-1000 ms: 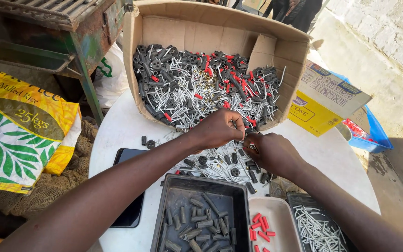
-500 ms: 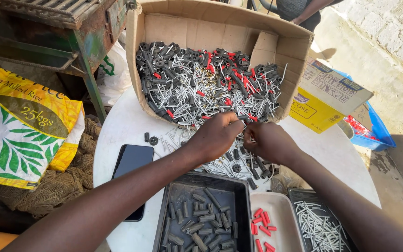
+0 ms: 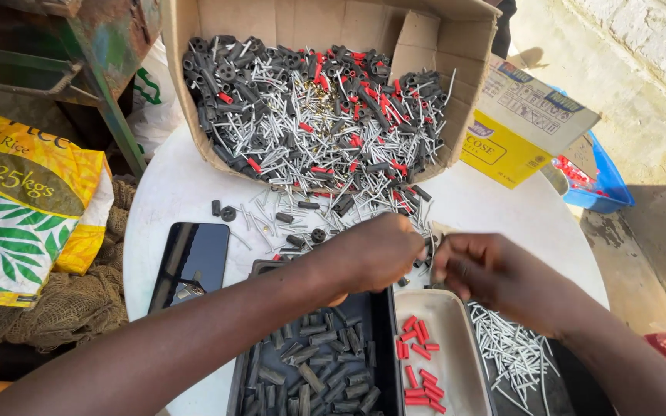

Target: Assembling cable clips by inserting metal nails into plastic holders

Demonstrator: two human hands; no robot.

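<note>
Fingertips of both hands meet, pinching one small dark part between them just above the trays. Left hand (image 3: 375, 254) and right hand (image 3: 495, 277) have pulled back from the box (image 3: 456, 46) mouth toward the trays since a second ago, so a piece looks picked out for sorting. Part (image 3: 429, 248) mostly hidden, grey-black, short. Black tray (image 3: 242, 370) holds dark sleeves, white tray (image 3: 464, 362) red ones, pins (image 3: 514, 350) lie right. Phone (image 3: 193, 262) on table (image 3: 171, 192).

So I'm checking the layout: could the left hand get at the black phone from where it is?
Probably yes: the black phone lies uncovered on the table beside the left hand, nothing between.
</note>
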